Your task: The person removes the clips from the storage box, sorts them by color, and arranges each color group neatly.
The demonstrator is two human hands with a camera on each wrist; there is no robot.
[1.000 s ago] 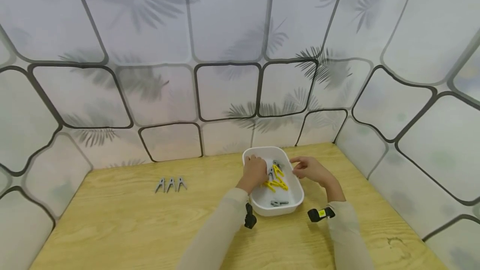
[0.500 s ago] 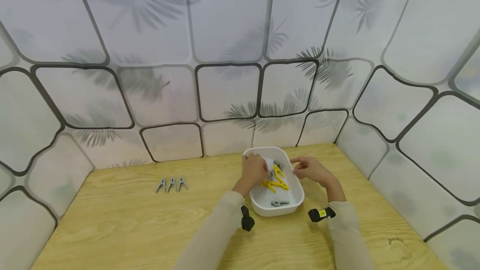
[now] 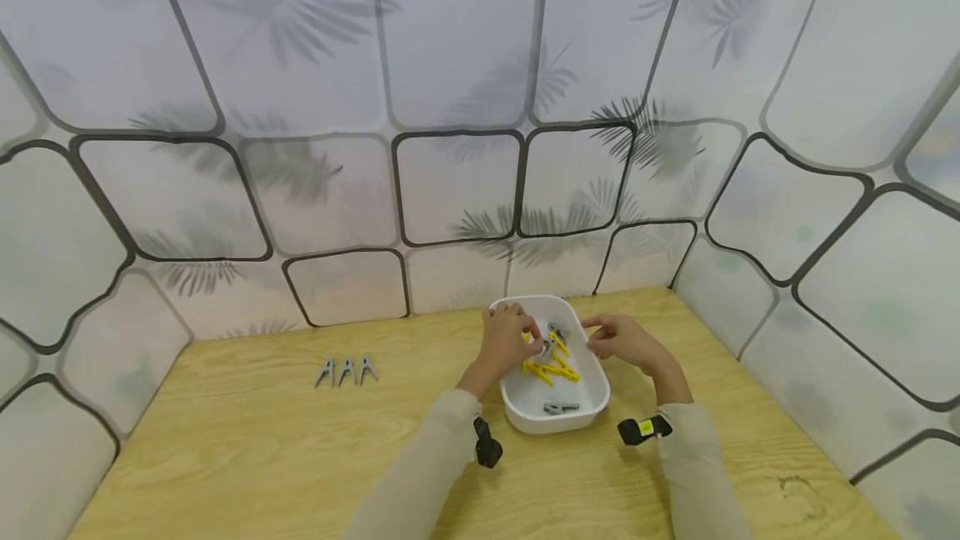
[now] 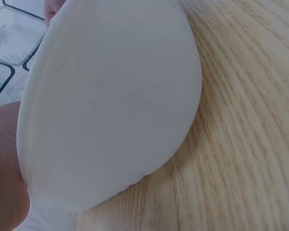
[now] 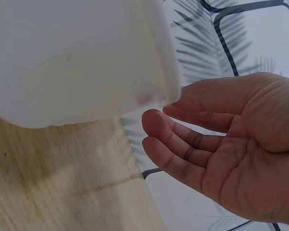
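In the head view a white plastic basin [image 3: 558,425] holds several yellow clothespins [image 3: 551,371] and grey clothespins, one grey clothespin [image 3: 561,408] lying near its front wall. My left hand [image 3: 506,342] reaches over the basin's left side, thumb and forefinger pinching a grey clothespin [image 3: 547,347]. On the other side, my right hand [image 3: 624,343] rests against the right rim with relaxed fingers. Up close in the right wrist view, its thumb is at the basin's rim and the other fingers [image 5: 183,163] curve loosely below. The basin's wall [image 4: 115,96] fills most of the left wrist view, hiding the left fingertips.
Three grey clothespins [image 3: 346,371] stand in a row on the wooden table [image 3: 262,440], left of the basin. A patterned white wall covering [image 3: 457,190] rises behind the table and along its sides. Black wrist cameras [image 3: 487,445] are strapped to both sleeves.
My left hand has drawn slightly back and left, with its thumb and forefinger now showing around the grey clothespin. The right hand stays at the rim.
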